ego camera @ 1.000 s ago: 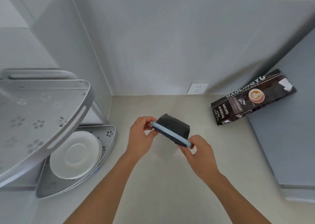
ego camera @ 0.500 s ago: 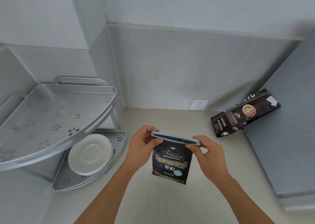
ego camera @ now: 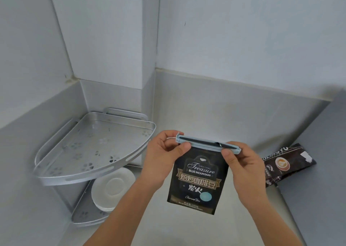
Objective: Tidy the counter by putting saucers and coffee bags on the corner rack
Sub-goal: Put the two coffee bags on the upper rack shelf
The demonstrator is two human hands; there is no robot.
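Observation:
A black Blue Mountain coffee bag (ego camera: pixel 198 184) hangs upright in the air, its top sealed by a light blue clip (ego camera: pixel 206 145). My left hand (ego camera: pixel 162 157) pinches the clip's left end and my right hand (ego camera: pixel 241 163) pinches its right end. Left of the bag stands the silver two-tier corner rack (ego camera: pixel 93 170); its upper shelf holds nothing. A stack of white saucers (ego camera: pixel 112 187) sits on the lower shelf. A second dark coffee bag (ego camera: pixel 288 163) lies on the counter at the right, leaning against a grey surface.
The rack sits in the corner where grey tiled walls meet. A protruding wall column (ego camera: pixel 119 39) rises just behind it. A grey raised surface (ego camera: pixel 322 170) borders the pale counter (ego camera: pixel 177 230) on the right.
The bag has swung from tilted flat to hanging upright, label facing me. Both hands have lifted it higher, and my view has tilted up toward the walls.

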